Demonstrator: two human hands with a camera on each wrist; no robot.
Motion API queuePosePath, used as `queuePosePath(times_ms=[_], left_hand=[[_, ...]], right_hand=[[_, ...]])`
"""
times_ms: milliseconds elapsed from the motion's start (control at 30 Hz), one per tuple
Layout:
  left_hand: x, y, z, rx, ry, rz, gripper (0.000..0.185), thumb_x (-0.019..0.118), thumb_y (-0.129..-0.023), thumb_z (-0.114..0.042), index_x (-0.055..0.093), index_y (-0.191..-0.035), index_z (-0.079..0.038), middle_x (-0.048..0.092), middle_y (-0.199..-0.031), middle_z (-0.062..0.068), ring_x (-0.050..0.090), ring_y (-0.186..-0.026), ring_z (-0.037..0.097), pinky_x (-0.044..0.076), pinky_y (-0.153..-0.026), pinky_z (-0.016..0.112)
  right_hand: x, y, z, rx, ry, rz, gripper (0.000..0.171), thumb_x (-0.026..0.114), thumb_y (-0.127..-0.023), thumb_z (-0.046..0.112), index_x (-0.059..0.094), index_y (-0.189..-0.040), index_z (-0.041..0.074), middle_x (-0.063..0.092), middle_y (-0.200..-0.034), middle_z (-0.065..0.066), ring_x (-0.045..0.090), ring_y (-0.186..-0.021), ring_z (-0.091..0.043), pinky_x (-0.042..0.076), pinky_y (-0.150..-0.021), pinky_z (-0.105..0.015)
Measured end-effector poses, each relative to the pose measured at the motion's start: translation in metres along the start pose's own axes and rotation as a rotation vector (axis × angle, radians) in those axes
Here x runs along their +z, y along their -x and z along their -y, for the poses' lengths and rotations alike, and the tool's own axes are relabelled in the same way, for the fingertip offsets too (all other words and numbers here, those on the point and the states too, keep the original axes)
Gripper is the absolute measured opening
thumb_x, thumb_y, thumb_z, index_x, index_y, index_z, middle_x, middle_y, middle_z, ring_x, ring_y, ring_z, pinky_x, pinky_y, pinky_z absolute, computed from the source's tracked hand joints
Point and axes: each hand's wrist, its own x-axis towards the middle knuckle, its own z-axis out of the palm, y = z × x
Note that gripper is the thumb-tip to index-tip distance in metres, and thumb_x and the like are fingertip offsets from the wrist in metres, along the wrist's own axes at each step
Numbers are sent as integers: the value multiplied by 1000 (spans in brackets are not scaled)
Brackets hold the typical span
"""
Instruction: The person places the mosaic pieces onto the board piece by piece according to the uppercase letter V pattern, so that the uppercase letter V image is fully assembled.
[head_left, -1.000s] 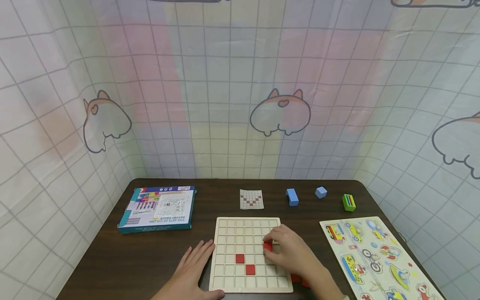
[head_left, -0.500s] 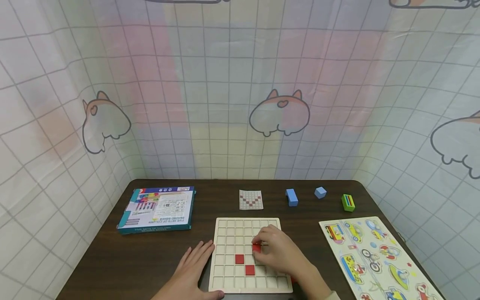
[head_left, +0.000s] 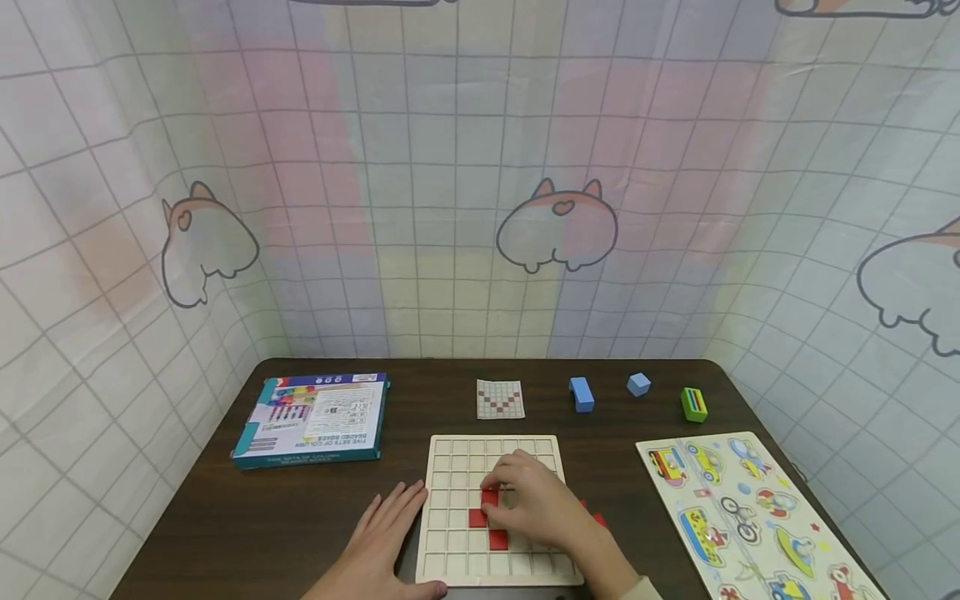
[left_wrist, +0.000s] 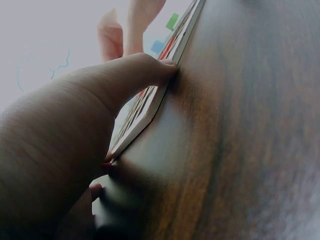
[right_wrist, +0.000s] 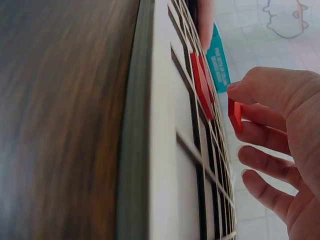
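Pinching one red square tile (head_left: 491,497) between thumb and fingertips, the right hand (head_left: 534,505) is hovering over the middle of the wooden grid board (head_left: 450,454), its grip closed on the tile just above the cells; the right wrist view is showing the tile (right_wrist: 234,115) held clear of the board's face. Two red tiles (head_left: 498,539) are already sitting in cells of the board, touching corner to corner, just below the held one. Two more red pieces (head_left: 597,518) are lying on the dark surface (head_left: 300,508) beside the board's right edge, partly hidden by the hand. The left hand (head_left: 386,533) is lying flat with straight fingers, holding nothing, its thumb pressing against the board's left edge, as the left wrist view is confirming. One pattern card (head_left: 500,398) is lying just beyond the board's far edge, with two blue blocks (head_left: 581,394) and one green striped block (head_left: 693,404) in a row to its right. One teal box (head_left: 311,419) is lying at far left, and one vehicle puzzle (head_left: 738,508) is reaching the surface's right edge. Open surface is showing between the box and the board.
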Motion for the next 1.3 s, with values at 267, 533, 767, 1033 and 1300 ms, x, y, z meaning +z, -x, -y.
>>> queuePosePath(times_ms=[267, 533, 767, 1033, 1300], left_hand=[[0, 0, 2, -2, -7, -4, 127, 83, -79, -81, 34, -176, -13, 31, -184, 10, 22, -172, 46, 11, -135, 78], [0, 0, 3, 8, -9, -6, 127, 82, -79, -81, 35, -175, -12, 31, -184, 10, 22, -171, 46, 11, -135, 79], [0, -1, 3, 11, -13, -10, 127, 82, -79, -82, 35, -175, -13, 32, -184, 10, 23, -171, 47, 11, -135, 79], [0, 2, 3, 30, -12, -34, 127, 82, -78, -84, 38, -174, -13, 35, -182, 10, 25, -170, 48, 14, -134, 79], [-1, -1, 2, -13, 5, 2, 122, 80, -83, -82, 35, -175, -16, 32, -184, 8, 22, -172, 45, 8, -136, 78]], right_hand=[[10, -14, 12, -21, -88, 22, 14, 91, -91, 23, 85, -103, 22, 76, -98, 14, 61, -97, -10, 55, -87, -24], [23, -23, 14, 2, -81, 58, 16, 91, -90, 30, 86, -105, 28, 75, -101, 19, 54, -95, -2, 51, -85, -21], [28, -28, 15, 20, -82, 62, 17, 91, -90, 32, 86, -107, 29, 76, -103, 19, 57, -98, -3, 54, -88, -23], [28, -30, 14, 20, -59, 82, 16, 89, -93, 32, 87, -108, 27, 76, -105, 17, 59, -101, -4, 54, -92, -28], [26, -29, 11, 44, -67, 89, 17, 90, -95, 31, 87, -111, 27, 75, -109, 15, 59, -105, -4, 54, -97, -36]])
